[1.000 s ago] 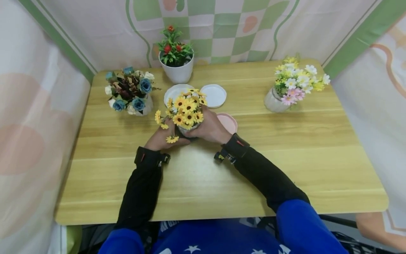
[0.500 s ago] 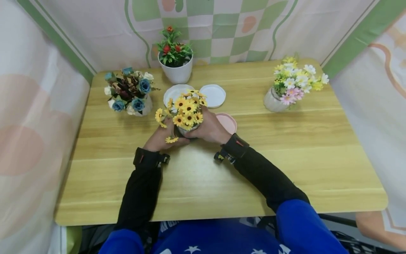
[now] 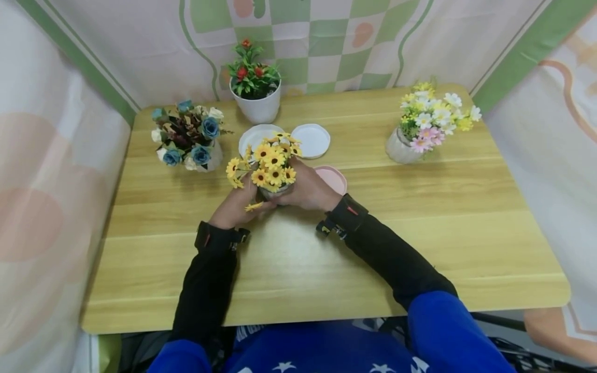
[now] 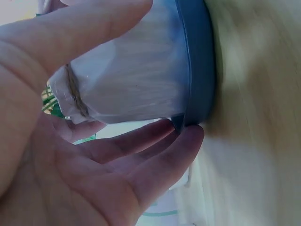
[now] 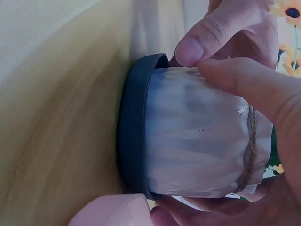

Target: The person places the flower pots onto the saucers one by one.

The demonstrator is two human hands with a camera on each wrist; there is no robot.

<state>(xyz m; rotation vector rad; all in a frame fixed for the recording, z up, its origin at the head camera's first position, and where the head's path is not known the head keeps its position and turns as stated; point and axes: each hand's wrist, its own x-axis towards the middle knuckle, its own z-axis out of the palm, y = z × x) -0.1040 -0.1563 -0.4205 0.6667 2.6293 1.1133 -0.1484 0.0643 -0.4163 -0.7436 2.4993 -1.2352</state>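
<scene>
A light ceramic flowerpot (image 5: 202, 136) with twine round its neck and yellow daisy-like flowers (image 3: 274, 163) stands in a dark blue saucer (image 5: 134, 134), left of the table's middle. My left hand (image 3: 237, 203) grips the pot from the left; in the left wrist view its thumb lies along the pot and a fingertip (image 4: 193, 134) touches the saucer's rim. From the right my right hand (image 3: 310, 187) holds the pot, its thumb near the left thumb in the right wrist view. The pot's far side is hidden in the head view.
Two white saucers (image 3: 311, 140) lie behind the pot, and a pink saucer (image 3: 332, 178) beside my right hand. Blue roses (image 3: 200, 155) stand left, a white pot (image 3: 256, 109) with red flowers behind, and a pot (image 3: 402, 147) of mixed flowers at right.
Both hands stay round the yellow-flower pot. The flowers shift slightly, and the low drooping bloom now shows more edge-on. The whole head view has drifted a little.
</scene>
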